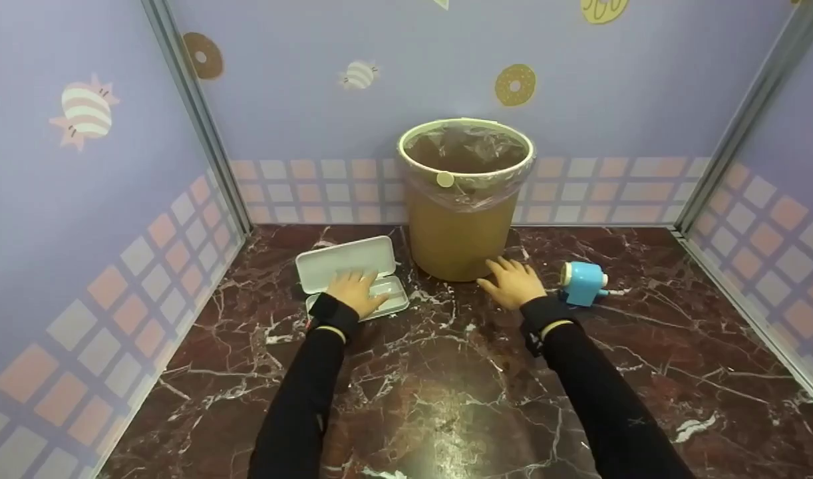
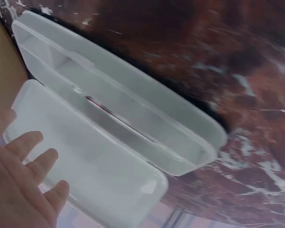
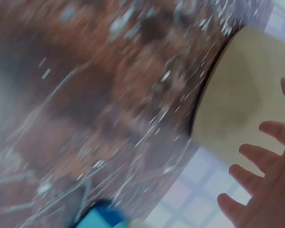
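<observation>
A white pencil case (image 1: 345,259) lies with its lid up on the dark marbled surface. In the left wrist view, the compartments of the case (image 2: 118,95) show a thin stick with a dark red line (image 2: 118,118). Over the case hovers my left hand (image 1: 354,293), fingers spread and holding nothing. My right hand (image 1: 511,284) is also bare, its fingers apart, in front of the tan trash bin (image 1: 460,229). Just right of that hand stands a small blue device (image 1: 583,284) with a cream round end; what it is I cannot tell.
The bin, lined with a clear plastic bag (image 1: 470,196), stands against the back wall (image 1: 300,120). Lilac panels with printed sweets and checks close the left, back and right sides. The marbled surface (image 1: 433,392) stretches toward me between both forearms.
</observation>
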`<state>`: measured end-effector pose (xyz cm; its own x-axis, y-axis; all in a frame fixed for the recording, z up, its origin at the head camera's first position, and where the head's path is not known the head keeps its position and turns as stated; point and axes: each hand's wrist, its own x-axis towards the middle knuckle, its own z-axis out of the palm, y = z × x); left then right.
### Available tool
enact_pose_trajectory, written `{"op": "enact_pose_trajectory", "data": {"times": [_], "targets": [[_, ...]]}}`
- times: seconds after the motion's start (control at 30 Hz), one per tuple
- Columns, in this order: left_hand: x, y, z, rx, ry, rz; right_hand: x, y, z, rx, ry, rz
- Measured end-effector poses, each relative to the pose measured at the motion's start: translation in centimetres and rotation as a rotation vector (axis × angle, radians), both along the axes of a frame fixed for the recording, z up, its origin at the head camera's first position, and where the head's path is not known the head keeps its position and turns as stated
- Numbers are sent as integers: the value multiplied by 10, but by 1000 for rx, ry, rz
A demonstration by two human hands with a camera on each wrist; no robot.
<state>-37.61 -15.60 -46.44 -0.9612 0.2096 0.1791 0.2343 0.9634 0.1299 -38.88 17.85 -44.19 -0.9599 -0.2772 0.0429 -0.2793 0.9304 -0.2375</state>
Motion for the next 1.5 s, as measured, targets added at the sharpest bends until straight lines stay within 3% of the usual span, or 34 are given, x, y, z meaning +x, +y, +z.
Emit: {"op": "enact_pose_trajectory", "data": {"times": [0.2,0.33,0.53,0.8,1.0,1.23,1.5], "targets": [[9,-27,-1,7,15,2,-1,-36,4,0,53,105],[17,-44,-2,-3,-16,18,-1,-60,2,-15,115,192],[30,-65,-13,33,-14,28,-2,-95,-11,-62,192,321],[42,-85,-28,95,-35,41,-7,-145,-32,-126,214,465],[36,-91,-29,158,-1,15,-17,-176,-30,-153,228,467],[33,-92,-36,173,19,13,-23,-203,-34,-170,177,460],[30,-95,-37,172,57,5,-30,-226,-48,-73,285,449]]}}
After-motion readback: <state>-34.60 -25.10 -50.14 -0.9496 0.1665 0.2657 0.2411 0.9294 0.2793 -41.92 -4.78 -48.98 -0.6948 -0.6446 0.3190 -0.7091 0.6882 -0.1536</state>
